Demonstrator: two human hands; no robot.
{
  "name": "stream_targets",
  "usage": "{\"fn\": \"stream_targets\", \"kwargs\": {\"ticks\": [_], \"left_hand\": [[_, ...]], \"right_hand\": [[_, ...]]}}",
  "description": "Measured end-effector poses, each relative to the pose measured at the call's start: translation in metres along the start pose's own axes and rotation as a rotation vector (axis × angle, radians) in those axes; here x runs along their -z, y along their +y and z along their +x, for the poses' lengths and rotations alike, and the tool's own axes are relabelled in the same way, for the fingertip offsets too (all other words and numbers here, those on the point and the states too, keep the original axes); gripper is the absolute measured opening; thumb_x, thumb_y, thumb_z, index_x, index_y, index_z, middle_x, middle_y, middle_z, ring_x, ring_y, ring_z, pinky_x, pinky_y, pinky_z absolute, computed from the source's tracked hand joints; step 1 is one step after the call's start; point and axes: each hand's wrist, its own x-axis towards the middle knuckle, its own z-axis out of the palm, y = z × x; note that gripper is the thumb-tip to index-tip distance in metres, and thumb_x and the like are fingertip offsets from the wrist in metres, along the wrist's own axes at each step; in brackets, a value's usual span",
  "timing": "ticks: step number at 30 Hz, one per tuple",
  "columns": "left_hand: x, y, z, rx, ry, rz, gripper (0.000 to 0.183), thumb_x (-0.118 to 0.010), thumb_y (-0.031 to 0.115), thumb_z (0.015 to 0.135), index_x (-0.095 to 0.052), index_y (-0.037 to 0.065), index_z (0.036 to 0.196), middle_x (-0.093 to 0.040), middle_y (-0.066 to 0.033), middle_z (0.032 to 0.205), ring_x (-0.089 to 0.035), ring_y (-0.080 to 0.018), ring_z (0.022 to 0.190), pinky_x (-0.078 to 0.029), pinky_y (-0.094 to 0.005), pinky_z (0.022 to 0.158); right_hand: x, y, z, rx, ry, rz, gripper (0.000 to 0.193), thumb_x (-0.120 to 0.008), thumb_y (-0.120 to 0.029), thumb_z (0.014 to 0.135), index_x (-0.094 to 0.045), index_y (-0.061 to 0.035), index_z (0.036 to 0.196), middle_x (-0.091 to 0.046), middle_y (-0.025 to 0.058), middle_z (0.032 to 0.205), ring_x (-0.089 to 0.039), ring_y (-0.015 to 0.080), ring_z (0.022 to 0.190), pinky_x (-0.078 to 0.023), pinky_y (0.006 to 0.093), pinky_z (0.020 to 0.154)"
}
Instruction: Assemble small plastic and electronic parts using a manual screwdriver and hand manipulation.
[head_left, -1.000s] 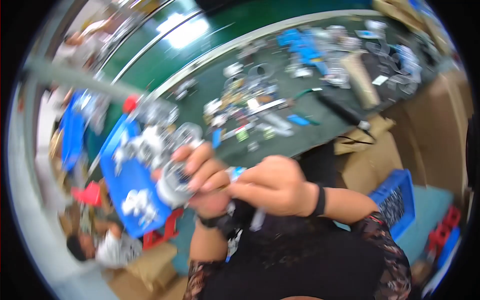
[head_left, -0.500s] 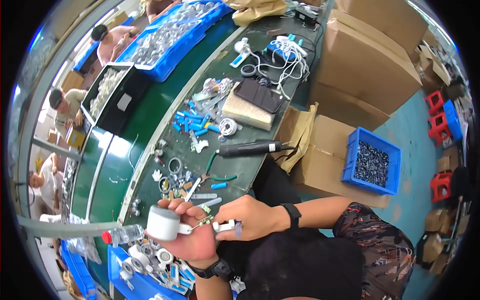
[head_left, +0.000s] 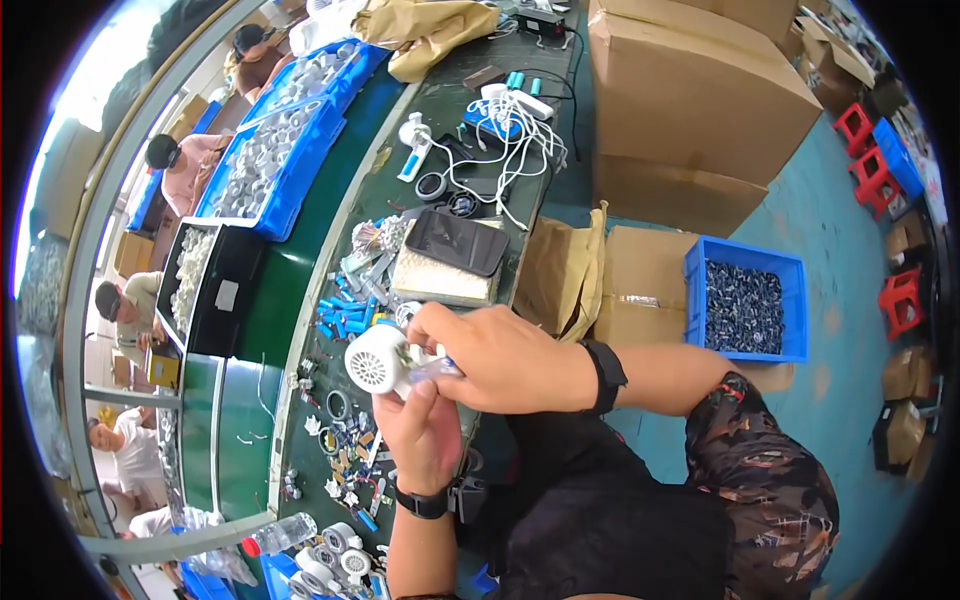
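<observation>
Up before me is the white round head of a small handheld fan [head_left: 377,362], its slotted grille facing up. The fingers of my left hand [head_left: 425,440] are closed on the fan from below, near its neck. My right hand [head_left: 510,360] is closed at the neck from the right, with a small translucent purplish piece [head_left: 436,369] sticking out under its fingers. What else the right fingers pinch is hidden. Beyond my hands lie blue cylindrical battery cells [head_left: 345,318] and a phone [head_left: 457,241] on a pale block [head_left: 432,278].
Loose rings, wires and small parts litter the dark bench [head_left: 320,470]. A tangle of white cables [head_left: 520,150] lies at its far end. A plastic bottle [head_left: 280,535] is at lower left. On the right stand cartons [head_left: 690,120] and a blue crate [head_left: 795,300]. Co-workers sit across the green conveyor [head_left: 275,300].
Both hands have moved up and away from me with the fan. It has turned, so its grille now faces up, and my right hand has closed in on its neck. The view has shifted.
</observation>
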Motion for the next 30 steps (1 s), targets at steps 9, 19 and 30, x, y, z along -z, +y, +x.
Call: {"fn": "stream_targets", "kwargs": {"ticks": [9,19,30], "left_hand": [[-0.005,-0.020,0.058,0.036,0.066,0.005,0.045,-0.059,0.005,0.099,-0.046,-0.001,0.141,-0.062,-0.0125,0.130,-0.061,-0.0237,0.118,-0.050,-0.0387,0.101],[-0.020,-0.021,0.122,0.160,0.105,-0.121,0.029,-0.059,0.007,0.101,-0.057,0.000,0.129,-0.068,-0.0089,0.117,-0.066,-0.0178,0.106,-0.053,-0.0345,0.095],[0.006,-0.023,0.186,0.106,0.051,-0.124,0.030,-0.055,0.016,0.105,-0.058,0.000,0.130,-0.067,-0.0118,0.125,-0.062,-0.0234,0.118,-0.046,-0.0390,0.107]], "right_hand": [[0.050,0.038,0.034,0.154,-0.117,-0.082,0.068,-0.079,-0.023,0.079,-0.052,0.0012,0.137,-0.066,0.0225,0.110,-0.068,0.0359,0.082,-0.055,0.0416,0.077],[0.115,0.224,0.056,-0.367,0.014,-0.396,0.033,-0.079,-0.024,0.076,-0.068,-0.0014,0.098,-0.071,0.0134,0.088,-0.069,0.0279,0.078,-0.054,0.0392,0.072],[0.103,0.223,0.082,-0.709,-0.017,0.526,0.024,-0.076,-0.010,0.085,-0.065,-0.0016,0.104,-0.064,0.0008,0.079,-0.060,0.0111,0.070,-0.043,0.0265,0.052]]}}
